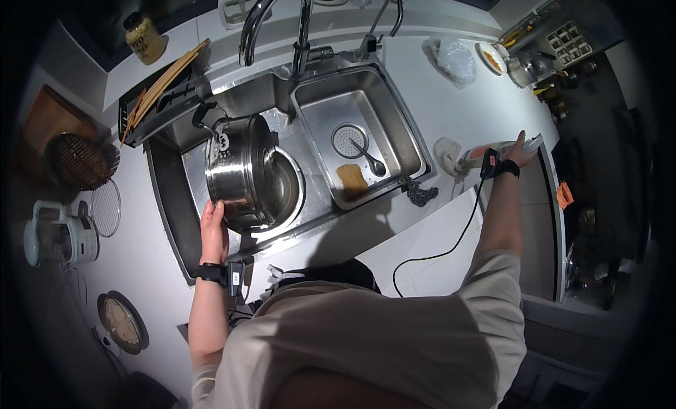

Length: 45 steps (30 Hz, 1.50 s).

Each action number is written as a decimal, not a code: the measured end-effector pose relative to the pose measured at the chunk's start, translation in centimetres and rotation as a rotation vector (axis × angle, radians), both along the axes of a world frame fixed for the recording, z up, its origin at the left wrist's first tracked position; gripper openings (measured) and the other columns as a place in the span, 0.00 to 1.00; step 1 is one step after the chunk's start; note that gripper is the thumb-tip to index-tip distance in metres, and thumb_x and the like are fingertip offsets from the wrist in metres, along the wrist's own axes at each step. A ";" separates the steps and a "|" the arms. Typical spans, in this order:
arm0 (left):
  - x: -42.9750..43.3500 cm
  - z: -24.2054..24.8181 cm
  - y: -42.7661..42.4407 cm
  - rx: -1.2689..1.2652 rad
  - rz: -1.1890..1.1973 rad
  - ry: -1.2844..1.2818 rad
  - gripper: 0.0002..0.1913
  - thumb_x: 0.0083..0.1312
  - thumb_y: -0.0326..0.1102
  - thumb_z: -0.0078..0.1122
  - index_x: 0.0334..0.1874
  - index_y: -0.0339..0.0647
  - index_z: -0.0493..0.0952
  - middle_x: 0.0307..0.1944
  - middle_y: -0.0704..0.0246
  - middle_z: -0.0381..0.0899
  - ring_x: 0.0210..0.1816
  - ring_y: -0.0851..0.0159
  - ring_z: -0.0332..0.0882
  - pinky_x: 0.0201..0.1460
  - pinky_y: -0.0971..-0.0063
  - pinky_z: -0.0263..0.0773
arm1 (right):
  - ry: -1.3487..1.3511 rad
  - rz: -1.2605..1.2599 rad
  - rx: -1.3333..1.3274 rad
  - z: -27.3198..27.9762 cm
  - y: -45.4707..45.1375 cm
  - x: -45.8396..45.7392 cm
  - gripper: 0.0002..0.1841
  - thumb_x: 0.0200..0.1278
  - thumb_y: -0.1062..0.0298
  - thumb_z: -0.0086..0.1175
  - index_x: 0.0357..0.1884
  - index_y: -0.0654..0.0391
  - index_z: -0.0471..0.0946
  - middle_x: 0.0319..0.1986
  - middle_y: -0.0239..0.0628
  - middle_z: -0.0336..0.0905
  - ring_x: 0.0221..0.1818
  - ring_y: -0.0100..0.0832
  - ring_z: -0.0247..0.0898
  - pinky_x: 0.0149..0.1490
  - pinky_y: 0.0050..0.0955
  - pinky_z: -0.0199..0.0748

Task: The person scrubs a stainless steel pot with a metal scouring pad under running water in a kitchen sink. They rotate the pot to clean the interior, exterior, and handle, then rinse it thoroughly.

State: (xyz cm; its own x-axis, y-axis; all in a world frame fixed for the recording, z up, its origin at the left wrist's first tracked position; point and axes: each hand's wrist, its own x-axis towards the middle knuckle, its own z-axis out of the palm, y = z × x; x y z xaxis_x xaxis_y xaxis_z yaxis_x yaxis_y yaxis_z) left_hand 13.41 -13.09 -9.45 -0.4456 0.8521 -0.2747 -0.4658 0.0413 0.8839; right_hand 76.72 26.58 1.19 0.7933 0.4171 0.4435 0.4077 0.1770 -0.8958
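My left hand [214, 227] holds the near rim side of a stainless steel pot [235, 171], which is tilted on its side in the large sink basin [198, 161]. Beneath the pot lies a round metal bowl or lid [288, 192], partly hidden. Out to the right, my right hand [522, 151] is at the white cap end of a bottle [483, 151] lying over the counter's edge; the fingers are partly hidden. A crumpled white cloth [449, 154] touches or adjoins the bottle's other end. In the smaller basin [388, 108] lie a tan sponge [352, 182] and a drain strainer [349, 139].
Behind the sink rises a chrome faucet [302, 34]. A steel wool scourer [421, 192] sits at the sink's front right edge. Wooden chopsticks [169, 87] lie across a black rack at left. A plastic bag [455, 63] and a plate [492, 59] are at the back right.
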 end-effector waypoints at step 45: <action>2.8 -2.7 1.9 0.123 0.039 0.048 0.14 0.77 0.31 0.45 0.58 0.31 0.73 0.49 0.70 0.80 0.50 0.76 0.74 0.58 0.80 0.68 | -1.347 1.547 0.052 -0.5 -24.1 -53.0 0.12 0.57 0.76 0.60 0.44 0.55 0.81 0.43 0.36 0.81 0.43 0.42 0.72 0.49 0.37 0.68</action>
State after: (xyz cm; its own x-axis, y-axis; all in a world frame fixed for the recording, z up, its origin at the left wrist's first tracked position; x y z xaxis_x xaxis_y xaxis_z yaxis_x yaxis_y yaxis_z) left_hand 16.21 -11.15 -12.14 -0.4894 0.8597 -0.1466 -0.4220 -0.0863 0.9025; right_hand 23.73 2.43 0.73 -0.9007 0.2504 0.3549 0.1859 0.9607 -0.2060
